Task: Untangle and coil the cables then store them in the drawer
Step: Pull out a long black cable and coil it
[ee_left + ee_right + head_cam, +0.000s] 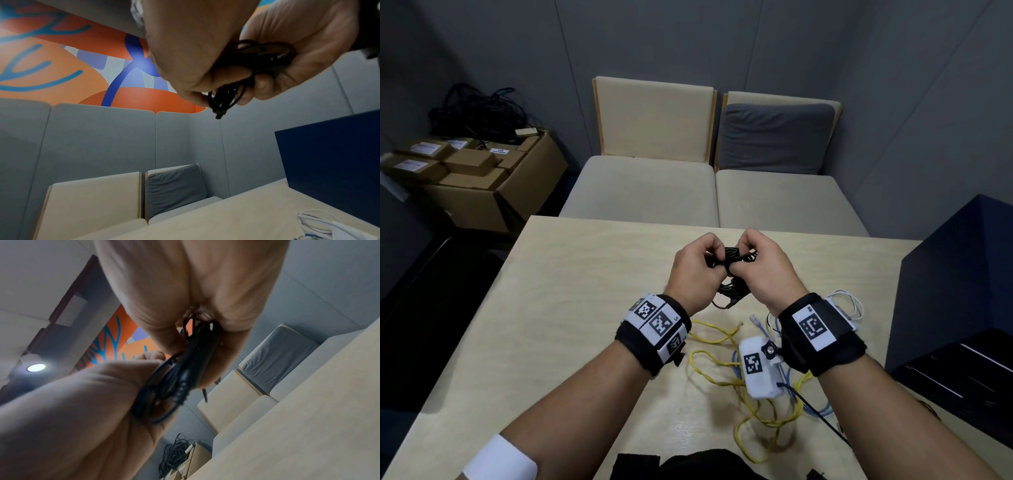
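A bundled black cable is held up above the wooden table between both hands. My left hand grips its left side with curled fingers, and my right hand pinches its right side. The left wrist view shows the black cable pressed between the two hands. The right wrist view shows the black cable as several loops bunched together. Under my wrists lie a tangled yellow cable, a light blue cable and a white cable.
A dark blue cabinet stands on the table's right side, near the white cable. Beige seats and a grey cushion lie beyond the far edge. Cardboard boxes with a pile of black cables sit at the far left.
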Demonstrator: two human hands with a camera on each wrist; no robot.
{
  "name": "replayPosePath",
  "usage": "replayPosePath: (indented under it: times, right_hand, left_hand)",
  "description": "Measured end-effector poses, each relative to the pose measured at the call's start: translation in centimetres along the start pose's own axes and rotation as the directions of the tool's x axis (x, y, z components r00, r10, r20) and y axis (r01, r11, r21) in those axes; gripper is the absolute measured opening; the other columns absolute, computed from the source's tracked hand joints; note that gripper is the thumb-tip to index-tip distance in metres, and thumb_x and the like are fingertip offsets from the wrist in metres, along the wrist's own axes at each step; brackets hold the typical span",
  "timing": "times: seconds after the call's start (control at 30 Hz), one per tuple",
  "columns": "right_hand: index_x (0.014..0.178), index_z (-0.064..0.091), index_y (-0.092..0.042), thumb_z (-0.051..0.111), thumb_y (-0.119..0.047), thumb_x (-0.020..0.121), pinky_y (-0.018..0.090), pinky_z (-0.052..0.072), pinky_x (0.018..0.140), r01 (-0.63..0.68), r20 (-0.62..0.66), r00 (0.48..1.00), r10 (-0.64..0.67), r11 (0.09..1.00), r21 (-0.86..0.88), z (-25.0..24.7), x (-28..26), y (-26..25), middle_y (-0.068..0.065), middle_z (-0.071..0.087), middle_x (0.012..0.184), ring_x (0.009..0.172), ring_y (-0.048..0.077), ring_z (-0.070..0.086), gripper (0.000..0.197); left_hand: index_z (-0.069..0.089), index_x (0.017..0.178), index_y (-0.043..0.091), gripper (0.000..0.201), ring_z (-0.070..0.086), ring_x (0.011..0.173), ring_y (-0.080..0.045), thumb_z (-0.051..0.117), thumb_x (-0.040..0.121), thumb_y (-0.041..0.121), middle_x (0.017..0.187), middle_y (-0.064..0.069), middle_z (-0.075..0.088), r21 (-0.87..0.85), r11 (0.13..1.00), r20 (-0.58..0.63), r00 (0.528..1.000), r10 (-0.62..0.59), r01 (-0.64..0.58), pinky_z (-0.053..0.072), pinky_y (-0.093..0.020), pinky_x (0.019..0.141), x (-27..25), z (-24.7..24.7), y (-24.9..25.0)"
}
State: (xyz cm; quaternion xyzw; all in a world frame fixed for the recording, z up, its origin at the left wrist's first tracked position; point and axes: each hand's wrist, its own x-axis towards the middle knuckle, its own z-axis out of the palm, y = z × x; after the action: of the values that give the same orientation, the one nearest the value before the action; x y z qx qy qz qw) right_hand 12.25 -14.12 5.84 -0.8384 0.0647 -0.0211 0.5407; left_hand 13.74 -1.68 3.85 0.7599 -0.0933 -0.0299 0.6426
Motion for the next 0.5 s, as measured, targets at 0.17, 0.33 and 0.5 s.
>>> replayPosePath:
  times: [0.17, 0.33, 0.5]
  right_hand:
    - [0.069, 0.039, -0.027, 0.056, -0.005, 0.065, 0.035, 0.037, 0.058, 0.008, -0.022, 1.000, -0.006, 0.995, 0.100, 0.2, -0.5, -0.4, 0.004, 0.045, 0.072, 0.065, 0.019, 0.040, 0.028]
    - [0.082, 0.049, -0.018, 0.061, -0.003, 0.074, 0.039, 0.048, 0.067, -0.024, 0.022, 1.000, 0.019, 0.968, 0.252, -0.6, -0.8, -0.4, 0.007, 0.054, 0.083, 0.075, 0.022, 0.055, 0.021]
    - [0.086, 0.053, -0.015, 0.054, 0.005, 0.089, 0.035, 0.053, 0.059, -0.068, 0.044, 0.997, 0.057, 0.943, 0.326, -1.6, -0.6, 0.1, 0.006, 0.056, 0.087, 0.069, 0.016, 0.056, 0.021]
  left_hand:
    - [0.051, 0.084, 0.023, 0.035, 0.051, 0.066, -0.010, 0.049, 0.080, -0.012, 0.076, 0.004, 0.055, -0.085, 0.996, 0.017, 1.000, -0.020, 0.021, 0.046, -0.024, 0.061, 0.1, -0.2, 0.1]
    - [0.051, 0.111, 0.020, 0.026, 0.058, 0.082, -0.010, 0.048, 0.094, 0.000, 0.098, -0.002, 0.057, -0.202, 0.971, 0.136, 0.985, -0.104, 0.130, 0.050, -0.025, 0.074, 0.2, -0.5, 0.5]
    - [0.057, 0.117, 0.019, 0.025, 0.058, 0.078, -0.012, 0.046, 0.097, 0.008, 0.090, -0.001, 0.060, -0.246, 0.938, 0.210, 0.958, -0.195, 0.245, 0.049, -0.024, 0.056, 0.2, -0.9, 0.5]
